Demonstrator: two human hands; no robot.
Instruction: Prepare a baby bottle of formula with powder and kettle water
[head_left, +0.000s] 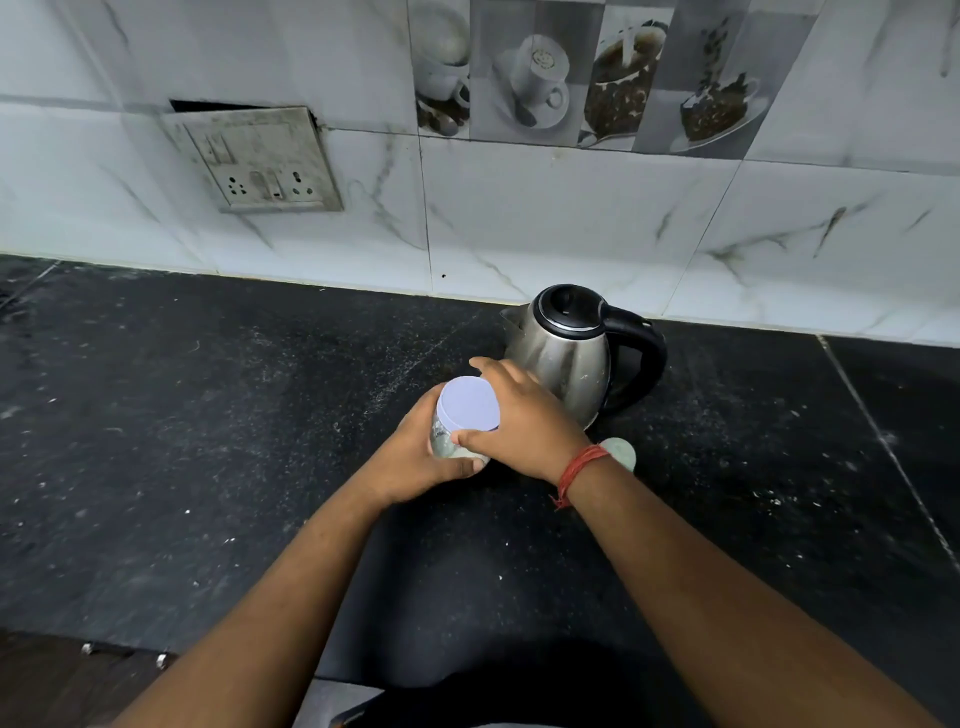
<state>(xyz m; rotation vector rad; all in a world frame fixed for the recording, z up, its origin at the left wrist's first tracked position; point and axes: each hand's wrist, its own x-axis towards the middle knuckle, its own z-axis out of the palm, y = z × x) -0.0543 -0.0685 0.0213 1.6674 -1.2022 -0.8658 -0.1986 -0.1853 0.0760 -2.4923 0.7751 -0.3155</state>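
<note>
The lidded jar (464, 421) stands upright on the dark counter (208, 441), just near-left of the kettle (569, 353), its body gripped by the left hand (415, 462) while the right hand (524, 421), directly above, clasps the lid (469, 404) rim.

Home kitchen — black stone counter (208, 415), tiled wall (571, 218) with coffee-cup prints, steel kettle (571, 348).
</note>
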